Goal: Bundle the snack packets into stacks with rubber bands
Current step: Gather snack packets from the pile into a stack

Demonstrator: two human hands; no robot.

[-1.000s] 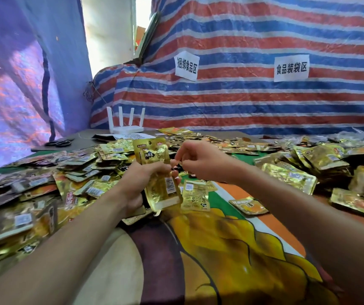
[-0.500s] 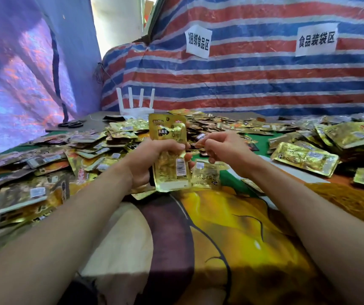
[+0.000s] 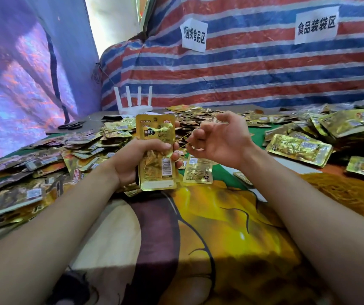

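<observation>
Stretching the rubber band (image 3: 183, 137) on hooked fingers, the right hand (image 3: 218, 139) has loosened from its tight pinch and pulled off to 3 o'clock of the packet stack (image 3: 156, 155), which the left hand (image 3: 130, 159) grips upright mid-table, so a wrap looks imminent.

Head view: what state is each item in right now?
left hand: grips the packet stack.
right hand: fingers curled, hooking the rubber band.
packet stack: upright, gripped mid-height.
rubber band: stretched taut between stack and right hand.
loose packets: lying scattered, unbanded.
router: antennas upright.
</observation>
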